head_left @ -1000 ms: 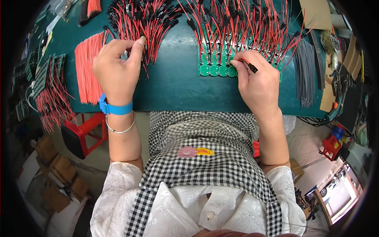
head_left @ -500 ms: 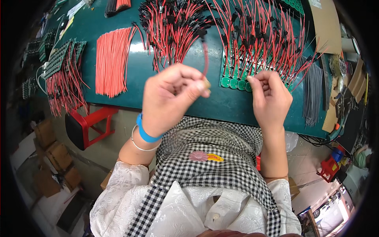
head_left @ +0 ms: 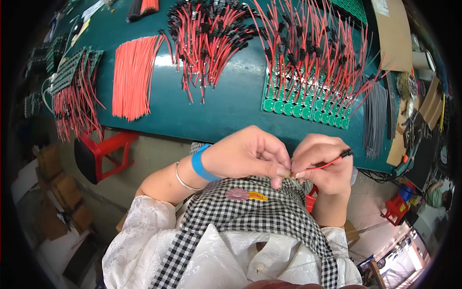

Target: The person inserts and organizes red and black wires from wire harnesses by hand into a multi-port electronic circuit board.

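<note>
My left hand [head_left: 252, 155] and my right hand [head_left: 323, 163] meet fingertip to fingertip over my lap, just in front of the table edge. Both are closed in a pinch on the end of a short red wire lead [head_left: 327, 165]. The lead runs across my right fingers to a black plug connector [head_left: 346, 153] at its free end. Fingertips hide the pinched wire end. Past my hands, green circuit boards [head_left: 288, 108] of joined round pieces lie on the table, with red and black leads standing up from them. Further left is a heap of red leads with black connectors [head_left: 204, 43].
The green table [head_left: 183, 123] carries a bundle of red wires [head_left: 132, 79], a bundle of grey wires [head_left: 374, 118] and, at far left, wired boards [head_left: 77, 96]. A red stool [head_left: 103, 154] stands below its left front edge. Cardboard [head_left: 393, 33] is at the back right.
Both hands have come back toward my lap and together; they were apart over the table. The lead, which hung up from my left fingers, now lies across my right hand.
</note>
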Tool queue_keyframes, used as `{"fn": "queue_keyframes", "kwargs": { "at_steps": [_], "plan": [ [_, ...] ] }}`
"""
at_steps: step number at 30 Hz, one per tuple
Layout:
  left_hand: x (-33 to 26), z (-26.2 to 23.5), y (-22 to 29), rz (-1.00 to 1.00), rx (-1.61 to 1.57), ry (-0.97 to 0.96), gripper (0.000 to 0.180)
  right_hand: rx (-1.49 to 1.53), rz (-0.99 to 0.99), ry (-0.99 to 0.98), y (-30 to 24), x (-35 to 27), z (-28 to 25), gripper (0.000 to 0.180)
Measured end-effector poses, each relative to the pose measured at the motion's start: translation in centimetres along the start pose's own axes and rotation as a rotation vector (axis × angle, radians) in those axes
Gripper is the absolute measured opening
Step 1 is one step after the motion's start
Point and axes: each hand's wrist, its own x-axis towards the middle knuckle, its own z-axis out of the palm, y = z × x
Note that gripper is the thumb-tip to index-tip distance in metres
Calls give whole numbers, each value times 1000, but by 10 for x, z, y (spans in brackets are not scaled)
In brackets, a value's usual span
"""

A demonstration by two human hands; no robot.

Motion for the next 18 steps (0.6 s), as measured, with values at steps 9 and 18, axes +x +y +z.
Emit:
{"fn": "queue_keyframes", "kwargs": {
  "at_steps": [9, 18],
  "plan": [
    [0, -48, 52, 687, 1756, 1110, 21, -166, 194, 794, 44, 2, -11, 11],
    [11, -75, 61, 530, 1940, 1180, 19, -431, 106, 799, 51, 5, -9, 4]
  ]
}}
